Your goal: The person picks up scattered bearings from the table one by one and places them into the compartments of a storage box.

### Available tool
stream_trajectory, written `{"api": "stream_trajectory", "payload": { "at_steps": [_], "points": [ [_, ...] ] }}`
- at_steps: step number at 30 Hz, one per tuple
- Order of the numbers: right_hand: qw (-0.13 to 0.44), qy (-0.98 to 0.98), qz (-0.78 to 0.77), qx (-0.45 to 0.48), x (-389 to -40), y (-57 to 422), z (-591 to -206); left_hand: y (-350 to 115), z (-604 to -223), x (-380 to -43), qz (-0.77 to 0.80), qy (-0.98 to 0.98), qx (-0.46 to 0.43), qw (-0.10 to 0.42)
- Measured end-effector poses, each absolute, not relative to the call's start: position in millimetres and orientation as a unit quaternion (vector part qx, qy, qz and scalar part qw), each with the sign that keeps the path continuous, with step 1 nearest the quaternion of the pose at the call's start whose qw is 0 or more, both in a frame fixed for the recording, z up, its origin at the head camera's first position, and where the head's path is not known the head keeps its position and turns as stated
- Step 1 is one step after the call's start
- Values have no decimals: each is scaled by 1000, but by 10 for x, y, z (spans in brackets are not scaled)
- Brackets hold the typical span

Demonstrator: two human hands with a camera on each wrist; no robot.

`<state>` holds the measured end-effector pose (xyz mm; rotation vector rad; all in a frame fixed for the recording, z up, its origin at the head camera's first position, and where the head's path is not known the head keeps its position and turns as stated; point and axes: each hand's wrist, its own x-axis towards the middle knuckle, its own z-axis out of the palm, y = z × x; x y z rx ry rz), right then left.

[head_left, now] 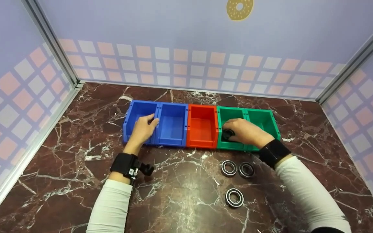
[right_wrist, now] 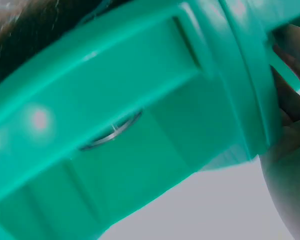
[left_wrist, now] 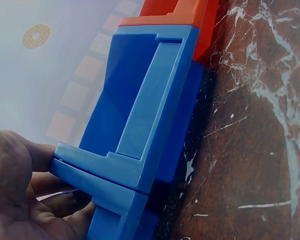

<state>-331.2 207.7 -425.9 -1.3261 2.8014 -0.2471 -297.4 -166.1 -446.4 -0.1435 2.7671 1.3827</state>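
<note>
In the head view my left hand (head_left: 144, 129) is at the wall between the two blue bins (head_left: 172, 124). Its thumb and fingers grip that wall from either side, as the left wrist view also shows. My right hand (head_left: 246, 131) reaches into the left green bin (head_left: 231, 112), holding a dark ball bearing (head_left: 228, 134) low inside it; the hand partly covers the bearing. In the right wrist view, the edge of another metal ring (right_wrist: 112, 135) shows inside the right green bin (right_wrist: 155, 160).
A red bin (head_left: 202, 126) joins the blue and green bins in one row. Three ball bearings lie on the marbled table in front: two side by side, the left bearing (head_left: 229, 168) and right bearing (head_left: 246, 170), and a nearer bearing (head_left: 234, 197). Patterned walls enclose the table.
</note>
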Motion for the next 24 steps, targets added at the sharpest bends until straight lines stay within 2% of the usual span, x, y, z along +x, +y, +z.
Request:
{"api": "stream_trajectory", "payload": {
  "at_steps": [17, 24],
  "points": [
    [-55, 896, -85, -433, -2890, 2417, -3984, -1667, -4492, -2978, 449, 892, -45, 24],
    [-65, 900, -90, -422, -2663, 2539, -3969, -1662, -4483, -2976, 446, 894, -45, 25]
  ]
}}
